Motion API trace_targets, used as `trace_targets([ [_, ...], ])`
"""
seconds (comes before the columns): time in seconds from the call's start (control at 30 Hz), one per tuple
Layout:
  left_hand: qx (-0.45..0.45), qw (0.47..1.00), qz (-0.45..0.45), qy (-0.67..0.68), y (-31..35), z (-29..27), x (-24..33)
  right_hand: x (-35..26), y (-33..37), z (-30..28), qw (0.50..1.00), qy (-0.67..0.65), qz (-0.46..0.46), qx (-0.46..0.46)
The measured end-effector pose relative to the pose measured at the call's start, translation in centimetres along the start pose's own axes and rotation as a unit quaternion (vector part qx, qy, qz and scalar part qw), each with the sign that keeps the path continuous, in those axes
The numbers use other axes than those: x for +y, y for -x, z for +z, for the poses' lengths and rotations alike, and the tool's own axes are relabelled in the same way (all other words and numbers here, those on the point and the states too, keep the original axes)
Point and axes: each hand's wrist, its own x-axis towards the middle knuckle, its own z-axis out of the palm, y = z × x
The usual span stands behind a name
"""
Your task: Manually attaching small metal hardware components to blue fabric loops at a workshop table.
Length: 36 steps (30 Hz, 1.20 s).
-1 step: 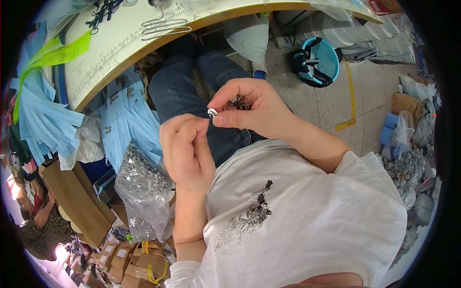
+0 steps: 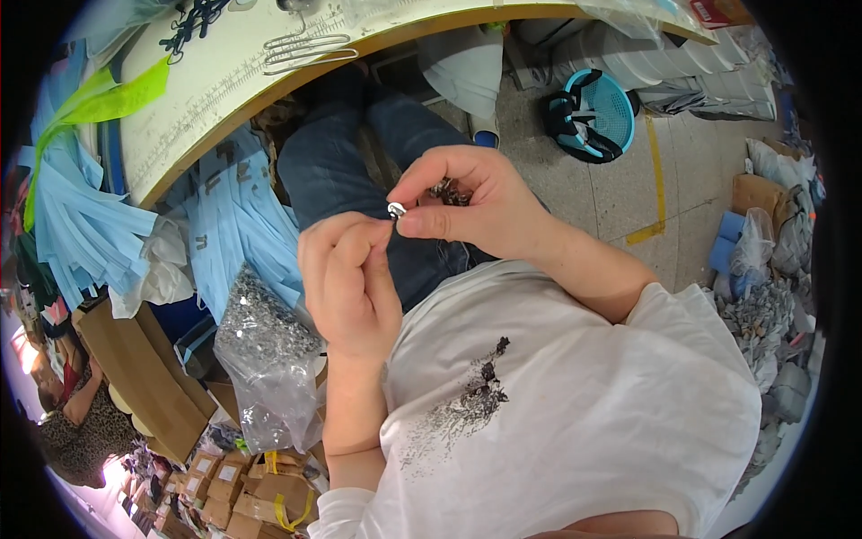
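My right hand is closed in a pinch, with thumb and forefinger on a small shiny silver piece. A dark, tangled bundle of cord or chain lies within its curled fingers, partly hidden. My left hand is closed too, thumb and forefinger pressed together right beside the silver piece. Something small and dark shows between the two sets of fingertips, but what the left fingers hold is too small to make out. Both hands are held above my lap, over dark trousers.
A curved white table with bent metal wire and dark cords stands ahead. Pale blue strips and a plastic bag of small silvery pieces sit at left, near cardboard boxes. A turquoise basket stands right; another person is far left.
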Motion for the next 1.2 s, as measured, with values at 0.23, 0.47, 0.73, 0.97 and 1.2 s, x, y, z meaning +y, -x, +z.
trace_targets([
  [0.23, 0.005, 1.000, 0.013, -0.025, 0.06, 0.28, -0.62, -0.26, -0.24, -0.47, 0.987, 0.152, -0.049, 0.009],
  [0.47, -0.011, 0.998, 0.004, -0.061, -0.51, 0.12, -0.63, -0.37, -0.44, -0.51, 0.980, 0.180, -0.081, 0.013],
  [0.73, -0.007, 0.999, -0.003, -0.052, -0.47, 0.05, -0.55, -0.41, -0.35, -0.32, 0.977, 0.187, -0.095, 0.023],
  [0.97, -0.016, 0.999, 0.011, -0.047, -0.46, 0.04, -0.60, -0.48, -0.29, -0.46, 0.978, 0.189, -0.084, 0.022],
  [1.2, -0.012, 1.000, -0.015, -0.024, -0.06, 0.08, -0.49, -0.46, -0.37, -0.54, 0.978, 0.190, -0.083, 0.021],
])
